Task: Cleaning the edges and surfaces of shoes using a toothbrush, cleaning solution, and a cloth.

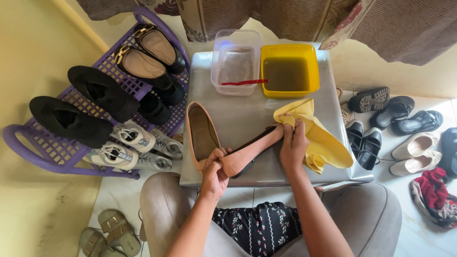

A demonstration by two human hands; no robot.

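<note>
My left hand (215, 171) grips the toe end of a tan flat shoe (245, 152), held on its side above a small metal table (250, 116). At the shoe's heel end, my right hand (293, 145) holds a yellow cloth (320, 139) pressed against it. The matching tan flat (200, 135) lies sole down on the table, just left of my left hand. Behind them stand a clear plastic tub (236, 63) with a red toothbrush (244, 82) across it and a yellow tub (290, 70) of murky water.
A purple shoe rack (60, 150) at left carries black shoes (104, 92) and white sneakers (127, 146). Black and cream sandals (398, 112) and a red cloth (438, 197) lie on the tiled floor at right. Tan sandals (108, 235) sit by my left knee. A curtain hangs behind.
</note>
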